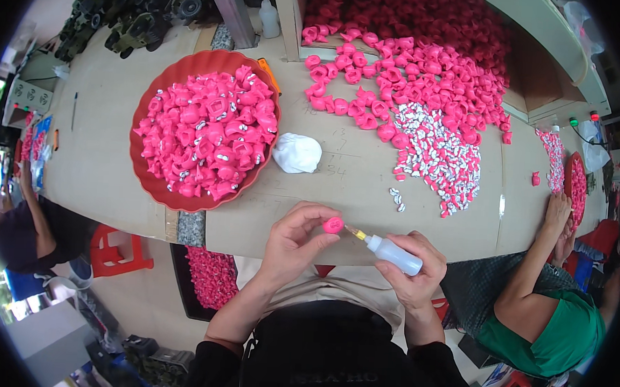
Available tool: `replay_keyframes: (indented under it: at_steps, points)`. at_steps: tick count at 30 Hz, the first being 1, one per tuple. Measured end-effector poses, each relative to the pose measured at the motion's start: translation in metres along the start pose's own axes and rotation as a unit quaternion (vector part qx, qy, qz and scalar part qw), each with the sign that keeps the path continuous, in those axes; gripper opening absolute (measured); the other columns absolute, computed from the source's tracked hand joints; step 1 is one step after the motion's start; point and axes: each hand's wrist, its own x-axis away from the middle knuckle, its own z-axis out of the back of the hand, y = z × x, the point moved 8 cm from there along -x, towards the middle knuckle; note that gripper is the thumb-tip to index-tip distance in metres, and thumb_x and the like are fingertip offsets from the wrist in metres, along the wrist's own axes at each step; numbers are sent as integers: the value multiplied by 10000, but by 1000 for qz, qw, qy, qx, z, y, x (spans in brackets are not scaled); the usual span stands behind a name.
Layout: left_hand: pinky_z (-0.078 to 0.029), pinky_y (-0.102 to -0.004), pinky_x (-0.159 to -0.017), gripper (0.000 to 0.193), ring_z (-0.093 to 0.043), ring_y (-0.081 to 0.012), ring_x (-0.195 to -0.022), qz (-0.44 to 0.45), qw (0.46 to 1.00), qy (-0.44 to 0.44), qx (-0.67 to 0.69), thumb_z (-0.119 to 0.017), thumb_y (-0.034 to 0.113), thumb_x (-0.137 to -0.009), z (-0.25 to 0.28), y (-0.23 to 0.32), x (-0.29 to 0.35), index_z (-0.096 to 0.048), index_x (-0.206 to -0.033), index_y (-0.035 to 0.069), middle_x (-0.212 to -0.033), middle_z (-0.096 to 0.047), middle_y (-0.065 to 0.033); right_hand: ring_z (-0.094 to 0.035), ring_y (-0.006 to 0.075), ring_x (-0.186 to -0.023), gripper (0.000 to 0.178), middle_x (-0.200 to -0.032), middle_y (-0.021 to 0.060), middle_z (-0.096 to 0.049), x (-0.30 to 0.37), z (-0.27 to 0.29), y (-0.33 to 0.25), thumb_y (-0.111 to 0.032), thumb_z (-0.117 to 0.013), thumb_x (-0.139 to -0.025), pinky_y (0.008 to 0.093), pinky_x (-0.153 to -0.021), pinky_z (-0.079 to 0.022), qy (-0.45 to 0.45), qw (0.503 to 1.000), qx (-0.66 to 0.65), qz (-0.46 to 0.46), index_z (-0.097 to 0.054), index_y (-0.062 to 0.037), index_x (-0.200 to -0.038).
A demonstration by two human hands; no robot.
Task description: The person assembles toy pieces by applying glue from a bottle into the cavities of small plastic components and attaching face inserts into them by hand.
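Note:
Between the thumb and fingers of my left hand [295, 243] is a small round pink plastic piece [333, 225]. My right hand [416, 268] is wrapped around a translucent squeeze bottle [393, 256] with a yellow-based needle tip. The bottle lies tilted, its tip pointing left at the pink piece; whether they touch I cannot tell. Both hands are above the table's near edge. Beyond them lies a heap of tiny white, black and pink parts [438, 162], with a few loose white ones [396, 199] nearer me. Larger pink hollow pieces [414, 76] are piled behind it.
A red scalloped basin [140, 163] full of pink pieces stands left, beside a crumpled white cloth [297, 153] and an orange tool [268, 74]. Another squeeze bottle [269, 20] stands at the back. Co-workers sit left and right [545, 325]. A dark bin [179, 278] of pink parts is below.

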Motion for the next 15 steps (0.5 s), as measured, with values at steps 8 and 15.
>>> replay_keyframes:
  at_steps: [8,15]
  points:
    - [-464,-306,-893,284,-546,-193,-1047,-13,1000,0,-4,-587,-125,-796,0,2,-1,-577,-1063,-27,-1114,-504,-114,-485,114,-525,298,-628,62,-556,1,-6,7,-91,-756,-655,234,-467,-331,8,999,-6,-32,-669,25,-916]
    - [-470,-303,-910,286,-525,-194,-1068,2,1000,6,-21,-596,-128,-776,-2,1,-1,-600,-1035,-6,-1102,-498,-106,-487,108,-524,282,-629,64,-560,0,-8,7,-64,-743,-663,226,-466,-332,2,999,-5,-37,-670,23,-921]
